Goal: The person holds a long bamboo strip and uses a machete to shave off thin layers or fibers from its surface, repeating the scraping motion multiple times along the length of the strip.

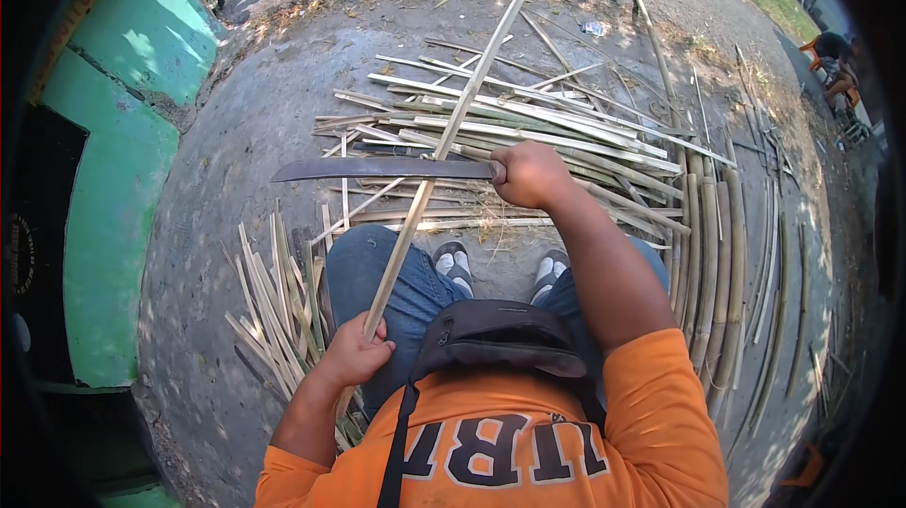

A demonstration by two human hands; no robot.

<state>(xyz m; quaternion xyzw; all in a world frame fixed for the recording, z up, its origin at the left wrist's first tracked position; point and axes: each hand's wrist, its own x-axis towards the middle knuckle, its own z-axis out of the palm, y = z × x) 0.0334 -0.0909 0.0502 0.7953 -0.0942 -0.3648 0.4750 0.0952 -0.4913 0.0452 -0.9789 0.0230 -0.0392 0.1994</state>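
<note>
My left hand [357,353] is closed round the lower part of a long, pale bamboo strip [472,85], which slants up and away to the right. In my right hand [534,174] is the handle of a machete [377,169], its long dark blade pointing left. The blade crosses the strip around its middle and appears to touch it, with a small curl of shaving at the crossing. Beyond my knees lies a heap of split bamboo strips [557,137], pale and greenish, mostly crosswise.
Whole bamboo poles [706,263] lie lengthwise at my right. A bundle of split strips [274,296] rests by my left knee. A green wall [118,225] stands at the left. At the far right a person sits on an orange chair [810,53]. A black waist bag [505,333] is on my lap.
</note>
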